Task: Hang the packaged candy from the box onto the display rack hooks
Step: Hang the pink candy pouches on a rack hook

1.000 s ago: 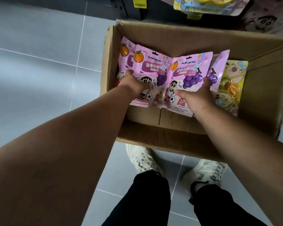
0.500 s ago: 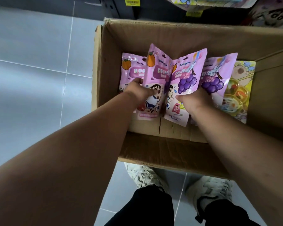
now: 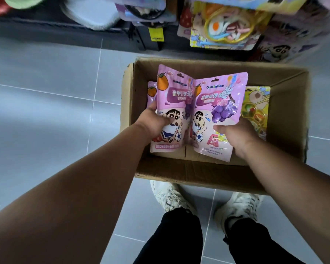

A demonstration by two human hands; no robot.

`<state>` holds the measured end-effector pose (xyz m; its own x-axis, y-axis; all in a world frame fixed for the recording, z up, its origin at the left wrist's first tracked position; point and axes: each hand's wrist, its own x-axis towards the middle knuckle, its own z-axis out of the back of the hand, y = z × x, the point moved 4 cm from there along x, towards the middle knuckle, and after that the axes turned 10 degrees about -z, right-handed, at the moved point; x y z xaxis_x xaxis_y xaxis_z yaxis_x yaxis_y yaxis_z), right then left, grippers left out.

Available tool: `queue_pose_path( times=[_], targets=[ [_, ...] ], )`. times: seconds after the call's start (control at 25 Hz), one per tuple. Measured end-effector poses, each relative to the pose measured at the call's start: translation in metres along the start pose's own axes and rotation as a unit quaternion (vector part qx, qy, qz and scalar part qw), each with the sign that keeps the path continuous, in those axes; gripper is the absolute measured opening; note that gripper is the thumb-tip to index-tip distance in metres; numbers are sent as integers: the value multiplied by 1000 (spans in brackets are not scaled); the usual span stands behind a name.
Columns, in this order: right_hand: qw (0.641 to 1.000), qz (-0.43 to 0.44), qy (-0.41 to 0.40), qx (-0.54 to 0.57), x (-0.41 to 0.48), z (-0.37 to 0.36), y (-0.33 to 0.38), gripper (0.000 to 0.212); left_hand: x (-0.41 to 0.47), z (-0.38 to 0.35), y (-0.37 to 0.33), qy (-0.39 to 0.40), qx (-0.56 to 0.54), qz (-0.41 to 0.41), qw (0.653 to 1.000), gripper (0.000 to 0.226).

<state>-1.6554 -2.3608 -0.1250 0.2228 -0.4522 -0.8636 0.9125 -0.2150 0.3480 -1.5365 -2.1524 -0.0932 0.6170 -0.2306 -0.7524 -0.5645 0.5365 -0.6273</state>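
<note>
Rising higher from box (image 3: 198, 176) — pink pack (image 3: 171, 96) gripped in left hand (image 3: 154, 124), second pack (image 3: 217, 92) in right hand (image 3: 236, 134)

shop: hung pkgs (image 3: 223, 31), price tag (image 3: 156, 34)

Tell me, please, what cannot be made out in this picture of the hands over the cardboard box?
Rack hooks: head view, the top edge cuts them off above the blurred yellow hanging pack.
Pouch count: the left hand and right hand each grip pink plastic candy pouches; front ones hide any behind.
Brown cardboard box remaining contents: head view, hidden under the held pouches.
Pouch small print: head view, too small and blurred.
</note>
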Motion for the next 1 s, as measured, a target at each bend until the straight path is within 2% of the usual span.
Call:
queue_pose_path(
  times=[0.2,0.48,0.68,1.0],
  targets=[
    [999,-4,13,30,-73,48,23,31,-72,12,-42,-10,-44,-4,999,37],
    [997,30,51,54,-217,119,61,37,-206,37,-106,-7,-134,14,991,35],
    [992,76,78,57,-315,168,84,31,-307,61,-167,-13,-179,-14,984,25],
    [980,141,86,109,-439,243,142,29,-431,102,-269,-1,-241,-106,965,23]
  ],
)
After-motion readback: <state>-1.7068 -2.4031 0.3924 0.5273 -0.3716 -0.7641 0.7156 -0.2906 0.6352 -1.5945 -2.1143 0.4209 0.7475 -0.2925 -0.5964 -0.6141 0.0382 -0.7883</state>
